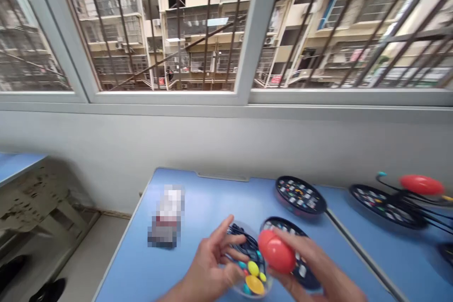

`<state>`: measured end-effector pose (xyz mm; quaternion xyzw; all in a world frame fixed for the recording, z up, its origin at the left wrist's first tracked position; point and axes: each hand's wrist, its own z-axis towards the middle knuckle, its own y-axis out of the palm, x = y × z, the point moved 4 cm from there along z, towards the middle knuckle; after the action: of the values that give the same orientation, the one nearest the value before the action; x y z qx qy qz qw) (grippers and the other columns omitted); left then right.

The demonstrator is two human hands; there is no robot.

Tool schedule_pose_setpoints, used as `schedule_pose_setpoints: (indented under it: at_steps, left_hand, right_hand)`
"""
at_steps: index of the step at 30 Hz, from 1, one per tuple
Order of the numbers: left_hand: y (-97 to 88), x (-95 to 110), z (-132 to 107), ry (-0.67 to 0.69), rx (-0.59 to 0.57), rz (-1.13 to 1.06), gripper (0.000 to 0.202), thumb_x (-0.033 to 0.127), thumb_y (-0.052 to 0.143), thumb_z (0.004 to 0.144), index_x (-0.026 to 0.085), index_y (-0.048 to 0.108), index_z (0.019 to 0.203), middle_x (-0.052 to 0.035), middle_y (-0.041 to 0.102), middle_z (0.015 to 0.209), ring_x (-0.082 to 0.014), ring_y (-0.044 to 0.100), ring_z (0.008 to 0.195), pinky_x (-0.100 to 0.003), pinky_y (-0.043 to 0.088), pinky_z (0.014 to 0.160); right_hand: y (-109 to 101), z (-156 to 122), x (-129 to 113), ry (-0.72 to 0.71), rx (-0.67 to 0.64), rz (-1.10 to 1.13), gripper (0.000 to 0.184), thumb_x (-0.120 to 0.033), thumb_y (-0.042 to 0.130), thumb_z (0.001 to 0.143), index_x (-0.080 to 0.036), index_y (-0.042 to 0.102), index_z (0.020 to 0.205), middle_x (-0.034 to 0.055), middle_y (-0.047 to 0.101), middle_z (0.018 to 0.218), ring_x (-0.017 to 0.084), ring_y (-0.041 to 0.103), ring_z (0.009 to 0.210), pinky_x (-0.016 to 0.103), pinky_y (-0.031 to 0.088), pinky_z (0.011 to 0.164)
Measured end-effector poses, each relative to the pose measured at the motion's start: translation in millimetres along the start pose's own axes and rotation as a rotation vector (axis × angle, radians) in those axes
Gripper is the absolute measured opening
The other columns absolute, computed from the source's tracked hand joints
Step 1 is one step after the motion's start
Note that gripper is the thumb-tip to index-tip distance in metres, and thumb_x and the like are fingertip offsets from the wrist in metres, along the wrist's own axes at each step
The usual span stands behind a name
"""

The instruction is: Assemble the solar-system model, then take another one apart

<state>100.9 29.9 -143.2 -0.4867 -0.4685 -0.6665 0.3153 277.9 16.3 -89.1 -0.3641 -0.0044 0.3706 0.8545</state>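
Note:
My right hand (pixel 311 264) is closed around a shiny red ball-like piece (pixel 277 251), held up over the table. To its left, my left hand (pixel 215 264) has its fingers spread and appears to hold nothing. Below and between both hands stands a clear round container (pixel 268 288) with black cords (pixel 247 240) and small yellow, orange and teal pieces (pixel 254 277) inside. Behind the red piece lies a round black board (pixel 307 277) with small pictures on it, partly hidden by my right hand.
On the blue table (pixel 205 198) are a second round black board (pixel 300 194) and, farther right, a third board (pixel 387 205) beside another red piece (pixel 421 184) on black stems. A pixelated object (pixel 166 217) lies at left. A window wall (pixel 212 137) bounds the back.

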Motion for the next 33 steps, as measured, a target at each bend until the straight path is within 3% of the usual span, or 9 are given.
schedule_pose_setpoints:
  at_steps: [3, 5, 7, 11, 19, 24, 29, 33]
  left_hand:
    - [-5.2, 4.7, 0.4, 0.008, 0.153, 0.071, 0.071, 0.059, 0.060, 0.070, 0.013, 0.052, 0.123, -0.0165, 0.064, 0.097, -0.0176, 0.062, 0.069, -0.027, 0.051, 0.059]
    - [-7.4, 7.5, 0.9, -0.015, 0.234, 0.118, 0.059, 0.056, 0.059, 0.073, 0.012, 0.061, 0.113, -0.0117, 0.065, 0.083, -0.0135, 0.059, 0.058, -0.025, 0.050, 0.055]
    - [-9.0, 9.3, 1.1, -0.028, 0.295, 0.144, 0.053, 0.054, 0.060, 0.072, 0.012, 0.065, 0.103, -0.0081, 0.065, 0.075, -0.0114, 0.056, 0.052, -0.024, 0.048, 0.052]
    - [-11.5, 11.9, 0.6, -0.005, 0.368, 0.200, 0.045, 0.053, 0.060, 0.071, 0.012, 0.069, 0.089, -0.0049, 0.062, 0.067, -0.0109, 0.054, 0.048, -0.024, 0.046, 0.050]
    - [-9.7, 18.2, -1.2, 0.030, 0.395, 0.287, 0.038, 0.048, 0.057, 0.074, 0.012, 0.069, 0.078, -0.0030, 0.059, 0.060, -0.0098, 0.050, 0.044, -0.022, 0.045, 0.045]
    - [-8.8, 17.2, -2.6, 0.027, 0.391, 0.294, 0.039, 0.049, 0.057, 0.074, 0.012, 0.069, 0.077, -0.0024, 0.058, 0.059, -0.0094, 0.049, 0.043, -0.021, 0.043, 0.044]
    - [-8.6, 15.8, -2.3, 0.023, 0.378, 0.310, 0.038, 0.048, 0.056, 0.076, 0.012, 0.069, 0.077, -0.0025, 0.057, 0.059, -0.0089, 0.048, 0.043, -0.021, 0.043, 0.045]
    - [-8.1, 15.9, -2.5, 0.022, 0.372, 0.321, 0.039, 0.049, 0.056, 0.075, 0.012, 0.069, 0.077, -0.0025, 0.057, 0.058, -0.0089, 0.048, 0.043, -0.021, 0.042, 0.044]
  right_hand:
    - [-40.0, 13.3, 27.4, 0.293, 0.163, -0.148, 0.036, -0.047, 0.055, 0.078, -0.024, 0.056, 0.107, 0.0066, 0.069, 0.096, 0.025, 0.067, 0.081, 0.031, 0.054, 0.067]
    - [-55.4, 14.8, 53.3, 0.488, 0.199, -0.180, 0.044, -0.054, 0.053, 0.074, -0.022, 0.057, 0.105, 0.0079, 0.069, 0.095, 0.025, 0.066, 0.079, 0.031, 0.052, 0.058]
    - [-58.8, 11.1, 79.7, 0.615, 0.167, -0.142, 0.049, -0.056, 0.055, 0.069, -0.021, 0.058, 0.105, 0.0075, 0.069, 0.092, 0.026, 0.065, 0.080, 0.033, 0.052, 0.063]
    - [-44.5, -8.3, 122.9, 0.771, 0.081, 0.006, 0.052, -0.053, 0.058, 0.063, -0.021, 0.059, 0.105, 0.0059, 0.069, 0.089, 0.024, 0.065, 0.074, 0.036, 0.051, 0.069]
    - [-16.7, -35.8, 154.7, 0.837, 0.003, 0.060, 0.052, -0.048, 0.059, 0.061, -0.018, 0.062, 0.103, 0.0081, 0.068, 0.095, 0.023, 0.064, 0.068, 0.036, 0.052, 0.068]
    - [-5.8, -42.9, 162.6, 0.839, -0.025, 0.070, 0.053, -0.048, 0.057, 0.063, -0.018, 0.056, 0.107, 0.0088, 0.068, 0.094, 0.024, 0.064, 0.074, 0.036, 0.051, 0.070]
    - [1.1, -50.3, 166.2, 0.859, 0.006, 0.062, 0.044, -0.049, 0.058, 0.060, -0.019, 0.053, 0.092, 0.0090, 0.067, 0.087, 0.025, 0.064, 0.074, 0.036, 0.051, 0.068]
    - [5.0, -53.0, 163.5, 0.845, 0.007, 0.065, 0.044, -0.050, 0.057, 0.060, -0.019, 0.054, 0.092, 0.0076, 0.066, 0.087, 0.024, 0.064, 0.071, 0.036, 0.051, 0.070]
